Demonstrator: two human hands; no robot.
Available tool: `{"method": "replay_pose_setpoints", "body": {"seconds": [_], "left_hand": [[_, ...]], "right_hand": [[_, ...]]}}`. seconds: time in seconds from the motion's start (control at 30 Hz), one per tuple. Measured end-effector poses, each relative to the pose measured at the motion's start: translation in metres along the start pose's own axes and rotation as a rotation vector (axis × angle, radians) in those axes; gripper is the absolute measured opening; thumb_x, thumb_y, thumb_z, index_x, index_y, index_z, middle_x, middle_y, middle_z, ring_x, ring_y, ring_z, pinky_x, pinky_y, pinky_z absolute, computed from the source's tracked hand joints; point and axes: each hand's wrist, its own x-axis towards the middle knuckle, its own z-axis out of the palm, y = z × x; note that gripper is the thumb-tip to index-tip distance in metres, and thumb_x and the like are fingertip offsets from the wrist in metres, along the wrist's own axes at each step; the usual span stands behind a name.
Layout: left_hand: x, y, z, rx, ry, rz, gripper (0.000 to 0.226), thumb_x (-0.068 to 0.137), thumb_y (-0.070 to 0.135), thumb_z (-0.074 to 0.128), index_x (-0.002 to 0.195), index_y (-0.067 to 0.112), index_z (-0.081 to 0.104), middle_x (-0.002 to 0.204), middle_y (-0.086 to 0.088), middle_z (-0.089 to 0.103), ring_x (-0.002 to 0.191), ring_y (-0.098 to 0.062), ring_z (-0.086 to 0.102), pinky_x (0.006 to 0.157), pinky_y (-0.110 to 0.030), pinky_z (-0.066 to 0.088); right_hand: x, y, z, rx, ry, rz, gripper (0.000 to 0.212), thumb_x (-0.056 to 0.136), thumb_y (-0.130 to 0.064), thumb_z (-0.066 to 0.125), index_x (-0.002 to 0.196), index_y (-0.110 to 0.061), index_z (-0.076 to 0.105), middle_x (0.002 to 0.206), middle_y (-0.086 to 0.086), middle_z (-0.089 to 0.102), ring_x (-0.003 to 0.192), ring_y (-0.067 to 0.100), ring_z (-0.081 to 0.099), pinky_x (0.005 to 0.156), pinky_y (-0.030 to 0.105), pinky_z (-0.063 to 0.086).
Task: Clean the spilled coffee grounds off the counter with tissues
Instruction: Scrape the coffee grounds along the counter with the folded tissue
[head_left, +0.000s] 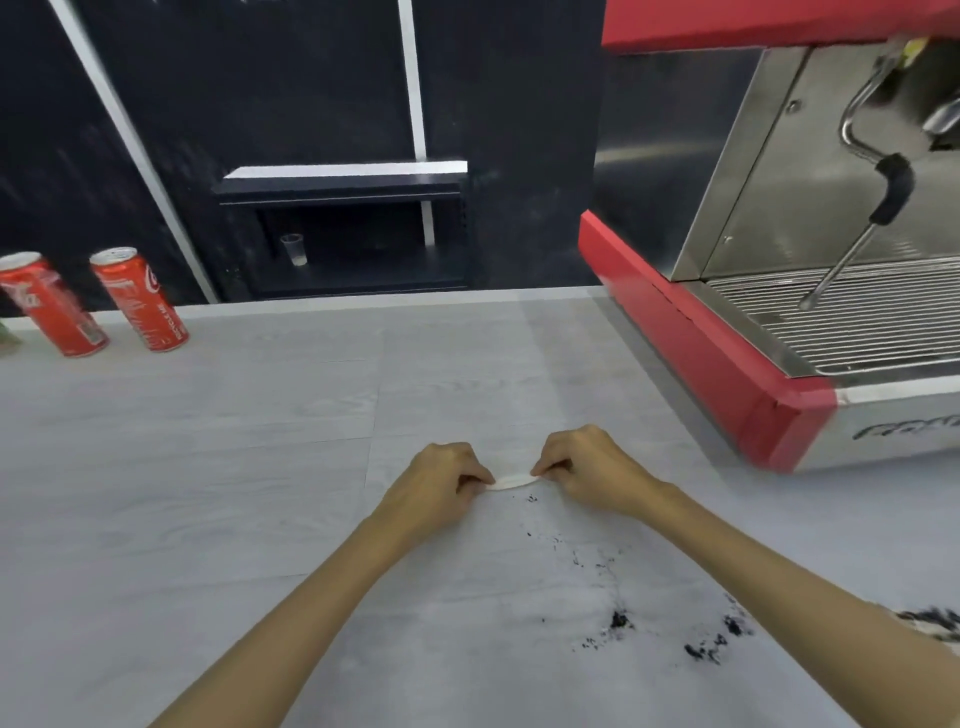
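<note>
At the far left of the counter (208, 467) stand two red soda cans (139, 299), side by side near the back edge, both appearing tilted in the wide-angle view. Behind the counter, a dark shelf unit (345, 228) holds a small clear plastic cup (294, 249).

The left hand (441, 480) reaches forward from the lower left, forearm extended over the pale wood-grain surface, knuckles up. Its fingers are curled closed, pinching the left end of a tissue (511, 480). The right hand (587, 467) comes in from the lower right in a mirrored pose, fingers likewise curled and pinching the right end of the same tissue. The two hands sit close together, well forward of the counter's near edge.

The tissue appears as a narrow white strip stretched between the two pinches, low over or against the counter; contact with the surface cannot be determined. Only the short span between the hands is visible.

Coffee grounds (618, 621) lie as dark specks and small clumps on the counter, starting just beside the tissue on its near side and trailing toward the lower right, densest near the right forearm. A dark-speckled patch at the right frame edge is too blurred to identify.

At right stands a red and steel espresso machine (727, 338) with a steam wand (852, 249) hanging over its drip grate.
</note>
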Motion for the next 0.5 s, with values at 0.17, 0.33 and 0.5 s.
{"method": "replay_pose_setpoints", "body": {"seconds": [0.17, 0.33, 0.5], "left_hand": [[-0.031, 0.018, 0.006, 0.006, 0.030, -0.053, 0.020, 0.088, 0.010, 0.060, 0.100, 0.018, 0.074, 0.097, 0.001, 0.069, 0.082, -0.009, 0.060, 0.076, -0.021, 0.051], [-0.057, 0.043, 0.019, 0.039, 0.052, -0.051, 0.021, 0.089, 0.011, 0.058, 0.102, 0.017, 0.074, 0.096, 0.002, 0.068, 0.083, -0.010, 0.063, 0.071, -0.014, 0.046], [-0.077, 0.070, 0.032, 0.014, -0.017, -0.038, 0.023, 0.090, 0.010, 0.057, 0.103, 0.018, 0.073, 0.098, 0.002, 0.068, 0.085, -0.011, 0.064, 0.073, -0.015, 0.047]], "right_hand": [[-0.021, -0.004, 0.003, 0.012, -0.018, -0.081, 0.020, 0.086, -0.004, 0.056, 0.095, -0.009, 0.073, 0.100, 0.005, 0.072, 0.091, 0.017, 0.065, 0.082, 0.017, 0.048], [-0.054, 0.000, 0.003, -0.013, -0.044, -0.157, 0.021, 0.088, -0.006, 0.054, 0.098, -0.010, 0.073, 0.099, 0.005, 0.072, 0.091, 0.017, 0.064, 0.079, 0.015, 0.044], [-0.092, 0.008, -0.006, 0.007, -0.127, -0.168, 0.020, 0.087, -0.007, 0.056, 0.096, -0.011, 0.073, 0.097, 0.002, 0.072, 0.084, 0.008, 0.063, 0.073, 0.004, 0.039]]}}
